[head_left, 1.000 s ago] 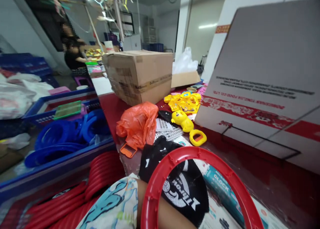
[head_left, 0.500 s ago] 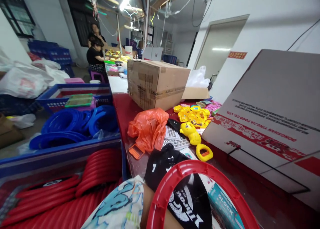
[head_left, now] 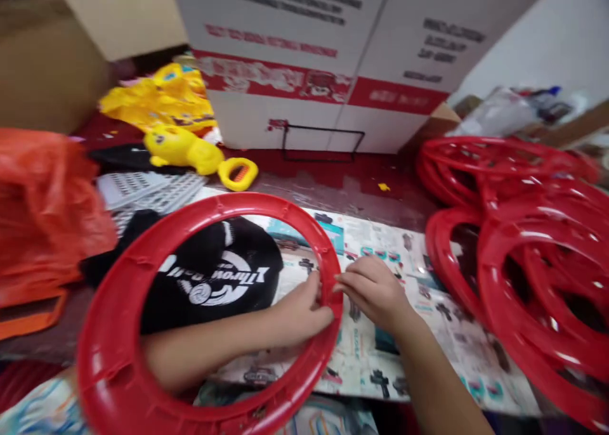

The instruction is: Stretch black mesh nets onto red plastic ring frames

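- Red ring (head_left: 113, 321): your left hand (head_left: 295, 316) closed round its right side
- Your right hand (head_left: 375, 289): fingertips bunched there, can't tell if gripping
- Ring pile (head_left: 491, 264): right

From my head — forward and down
Close above the round red plastic ring (head_left: 114, 318) and my two bare hands (head_left: 295, 316).

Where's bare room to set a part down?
Bare: the dark-red tabletop strip between white cardboard carton and printed paper sheet, bearing one yellow scrap; also the sheet between the right hand and piled red plastic rings. Crowded: left, around the crumpled orange plastic bag, and among the rings.
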Available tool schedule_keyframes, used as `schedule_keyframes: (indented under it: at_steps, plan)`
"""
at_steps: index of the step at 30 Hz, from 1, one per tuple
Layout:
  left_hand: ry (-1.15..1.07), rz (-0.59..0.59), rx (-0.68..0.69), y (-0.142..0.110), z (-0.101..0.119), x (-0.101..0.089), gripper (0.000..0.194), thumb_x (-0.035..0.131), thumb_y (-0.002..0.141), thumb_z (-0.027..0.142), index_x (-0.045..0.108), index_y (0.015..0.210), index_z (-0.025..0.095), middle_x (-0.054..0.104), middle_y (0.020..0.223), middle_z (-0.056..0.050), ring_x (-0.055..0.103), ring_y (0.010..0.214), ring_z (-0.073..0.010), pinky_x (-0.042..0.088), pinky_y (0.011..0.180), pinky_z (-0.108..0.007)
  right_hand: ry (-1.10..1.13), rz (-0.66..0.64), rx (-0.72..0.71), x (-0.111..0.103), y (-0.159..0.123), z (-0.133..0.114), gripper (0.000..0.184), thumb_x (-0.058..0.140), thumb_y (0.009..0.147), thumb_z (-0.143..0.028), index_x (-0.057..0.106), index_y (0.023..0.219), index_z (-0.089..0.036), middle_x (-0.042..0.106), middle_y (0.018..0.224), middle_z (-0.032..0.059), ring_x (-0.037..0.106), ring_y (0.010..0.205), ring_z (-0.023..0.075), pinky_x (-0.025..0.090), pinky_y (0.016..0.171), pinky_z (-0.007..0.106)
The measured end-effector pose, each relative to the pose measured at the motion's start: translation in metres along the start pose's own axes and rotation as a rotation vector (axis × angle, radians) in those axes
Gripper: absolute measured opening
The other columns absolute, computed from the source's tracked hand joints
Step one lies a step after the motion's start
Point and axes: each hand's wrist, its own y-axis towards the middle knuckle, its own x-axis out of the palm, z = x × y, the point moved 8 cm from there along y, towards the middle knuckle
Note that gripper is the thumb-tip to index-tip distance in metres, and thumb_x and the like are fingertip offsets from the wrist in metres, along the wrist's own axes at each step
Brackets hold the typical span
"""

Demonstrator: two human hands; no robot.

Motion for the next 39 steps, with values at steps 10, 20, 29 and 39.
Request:
schedule_keyframes:
  at_steps: [10,20,29,39]
  plan:
    - [0.164,-0.041,-0.154,-0.021,-0.006,0.003,0.044,0.052,0.079,0.021,0.032,0.118,0.021,0.06,0.094,-0.001,0.06,0.084,-0.0194,0.047,0.072,-0.032,0.179,0.035,-0.035,0.006,-0.007,-0.009,0.019,0.048,0.094,-0.017,0.066,0.087,-0.017,0.067,0.083,0.0034,0.053,0.077,0.0132,0.043,0.074,0.029]
    - [0.325,-0.219,-0.257,-0.031,-0.009,0.0,0.036,0.054,0.078,0.023,0.04,0.111,0.02,0.057,0.092,-0.002,0.056,0.085,-0.021,0.046,0.074,-0.034,0.285,-0.172,0.069,0.025,-0.006,-0.005,0.017,0.054,0.09,-0.013,0.069,0.083,-0.016,0.066,0.083,0.0029,0.055,0.08,0.0124,0.043,0.075,0.027]
    - [-0.117,-0.155,-0.24,-0.023,-0.006,0.01,0.032,0.059,0.08,0.025,0.044,0.108,0.02,0.059,0.098,-0.004,0.058,0.093,-0.0187,0.045,0.081,-0.03,0.304,-0.257,0.161,0.031,-0.008,0.005,0.012,0.062,0.084,-0.015,0.072,0.078,-0.017,0.068,0.079,0.0018,0.056,0.078,0.0138,0.042,0.073,0.027]
    - [0.005,0.078,-0.109,-0.026,0.008,0.002,0.026,0.052,0.083,0.017,0.045,0.107,0.019,0.059,0.09,0.0,0.058,0.08,-0.0152,0.046,0.072,-0.027,0.449,-0.136,0.059,0.015,-0.004,-0.007,0.015,0.06,0.089,-0.02,0.073,0.082,-0.016,0.063,0.08,0.0021,0.054,0.079,0.0129,0.042,0.075,0.026]
